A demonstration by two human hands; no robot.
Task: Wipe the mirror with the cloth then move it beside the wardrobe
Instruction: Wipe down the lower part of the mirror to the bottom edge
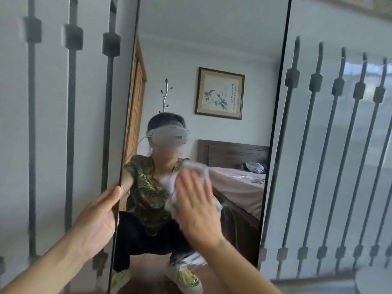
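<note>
Head view: one tall mirror (212,60), thin black frame, upright against barred panels (331,145). Left hand (99,217) curls around its left edge. Right hand (197,204), fingers together and flat, presses one crumpled white cloth (169,183) on the glass.

2 bare forearms reach in from the bottom edge, with no sleeves, watch or rings visible. The left hand (96,219) and right hand (196,205) are bare, the right one motion-blurred. The reflection shows a short-sleeved top patterned in green, yellow and red, black trousers, pale patterned shoes and a grey headset with a cable.
</note>
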